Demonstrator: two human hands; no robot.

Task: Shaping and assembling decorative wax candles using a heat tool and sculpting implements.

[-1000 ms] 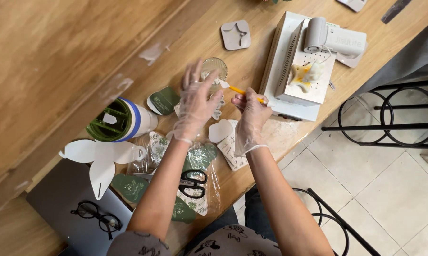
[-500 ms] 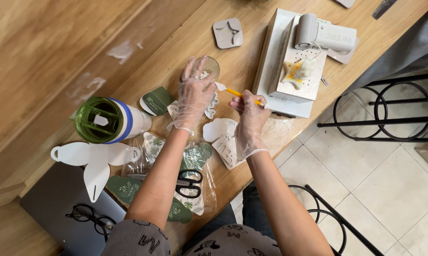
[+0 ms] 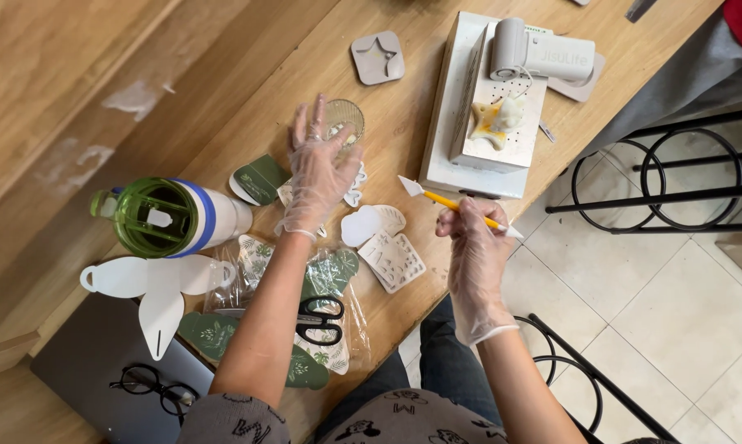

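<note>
Both hands wear clear thin gloves. My left hand lies spread, fingers apart, over a small clear round cup and white cut-out pieces on the wooden tabletop. My right hand grips a yellow-handled tool with a white spatula tip, held above the table's front edge, tip pointing left toward the cup. A white cloud-shaped piece and a patterned white card lie between the hands.
A white box with a yellowish star piece and a grey handheld device sits right. A grey star mould, a green-lidded bottle, black scissors, glasses on a laptop, and black stool frames are around.
My right hand has pulled back from the cup toward the table edge with the tool. My left hand has opened flat over the cup and the white pieces.
</note>
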